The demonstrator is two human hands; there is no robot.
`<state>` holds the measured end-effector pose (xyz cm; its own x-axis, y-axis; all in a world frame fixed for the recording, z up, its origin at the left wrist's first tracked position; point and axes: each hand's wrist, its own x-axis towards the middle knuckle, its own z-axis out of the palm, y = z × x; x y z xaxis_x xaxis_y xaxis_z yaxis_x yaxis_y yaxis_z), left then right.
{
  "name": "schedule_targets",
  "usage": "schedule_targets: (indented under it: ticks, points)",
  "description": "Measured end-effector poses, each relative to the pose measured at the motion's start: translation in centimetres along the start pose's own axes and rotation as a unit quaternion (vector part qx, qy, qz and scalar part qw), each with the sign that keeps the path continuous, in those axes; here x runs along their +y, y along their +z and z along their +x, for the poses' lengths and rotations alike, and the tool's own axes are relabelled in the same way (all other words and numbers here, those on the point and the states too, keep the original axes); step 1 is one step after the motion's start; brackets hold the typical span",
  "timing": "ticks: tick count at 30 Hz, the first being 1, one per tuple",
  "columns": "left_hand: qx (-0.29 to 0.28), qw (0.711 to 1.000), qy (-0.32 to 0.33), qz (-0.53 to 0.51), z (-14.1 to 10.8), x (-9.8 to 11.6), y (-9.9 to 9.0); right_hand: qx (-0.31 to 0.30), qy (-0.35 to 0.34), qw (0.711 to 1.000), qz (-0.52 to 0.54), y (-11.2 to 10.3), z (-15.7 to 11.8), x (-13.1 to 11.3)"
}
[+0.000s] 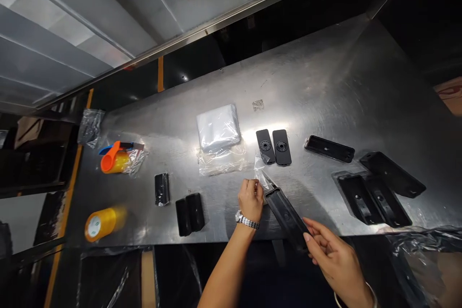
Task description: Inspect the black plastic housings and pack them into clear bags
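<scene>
My right hand (327,250) grips the lower end of a long black tray-like part (287,216), held tilted over the table's front edge. At the part's upper end, my left hand (251,198), with a silver watch on the wrist, has its fingers curled closed beside a clear plastic bag (260,173). What those fingers pinch is too small to make out. A thin pointed strip shows between the bag and the part. Just beyond the hands, two flat black pieces with round dials (283,148) lie side by side. Behind my left hand sits a stack of clear plastic bags (218,127).
On the metal table (288,82), several black trays (391,173) lie at right. Toward the left are black pieces (190,214), a wrapped black item (161,189), yellow tape rolls (101,224) and an orange tape dispenser (110,158). A metal shelf (202,33) overhangs the back.
</scene>
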<state>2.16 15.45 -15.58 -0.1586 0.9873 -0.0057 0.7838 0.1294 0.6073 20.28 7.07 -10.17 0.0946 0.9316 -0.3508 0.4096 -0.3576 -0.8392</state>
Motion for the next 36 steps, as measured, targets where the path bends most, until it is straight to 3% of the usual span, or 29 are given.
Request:
schedule_targets:
  ticks: [4,19,28,36]
  points:
    - [-0.009,1.000,-0.008,-0.018,0.1,-0.1,-0.3,-0.025,0.016,0.999,0.020,1.0,-0.1,0.7]
    - [-0.068,0.996,0.003,-0.061,-0.2,0.3,0.0,0.098,-0.063,0.989,-0.096,3.2,1.6,1.2]
    - [-0.041,0.980,-0.104,-0.167,-0.4,0.1,0.7,0.104,-0.089,0.984,-0.119,4.7,2.1,1.7]
    - [-0.002,0.928,-0.198,-0.314,-0.6,-0.7,1.8,0.082,-0.087,0.988,-0.096,5.2,2.7,1.8]
